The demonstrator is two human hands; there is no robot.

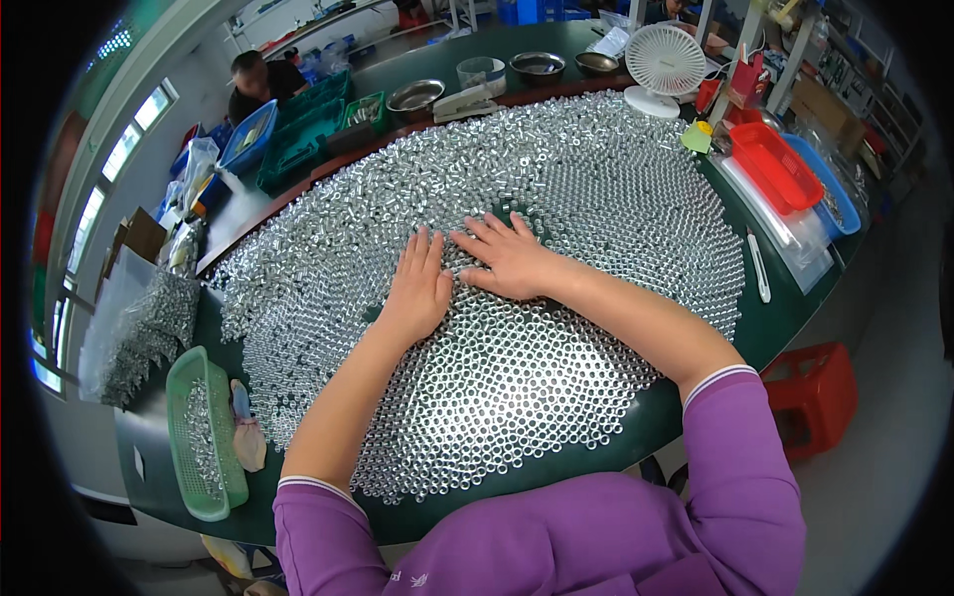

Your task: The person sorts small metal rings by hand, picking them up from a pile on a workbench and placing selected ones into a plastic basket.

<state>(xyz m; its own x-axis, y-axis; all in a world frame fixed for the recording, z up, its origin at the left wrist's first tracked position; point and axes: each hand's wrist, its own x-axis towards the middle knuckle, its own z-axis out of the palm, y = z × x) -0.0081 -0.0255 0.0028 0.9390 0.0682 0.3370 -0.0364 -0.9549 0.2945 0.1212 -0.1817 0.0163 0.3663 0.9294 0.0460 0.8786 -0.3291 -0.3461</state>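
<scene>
A broad layer of small shiny metal rings [517,387], perhaps nuts or bushings, covers much of the green tabletop [636,432]. Toward me they stand in close, even rows; at the far left they lie jumbled in a heap [397,179]. My left hand [418,288] rests flat on the rings near the middle, fingers stretched out and pointing away from me. Just right of it, my right hand [507,260] lies palm down with its fingers spread, touching the rings. The two thumbs nearly meet. What is under the palms is hidden.
A green basket [182,437] holding metal parts stands at the left edge. A white fan [664,65], a red tray [775,164] and a utility knife [758,263] are on the right. Metal bowls [415,95] line the back. A red stool [815,397] stands right; another person [260,84] sits far left.
</scene>
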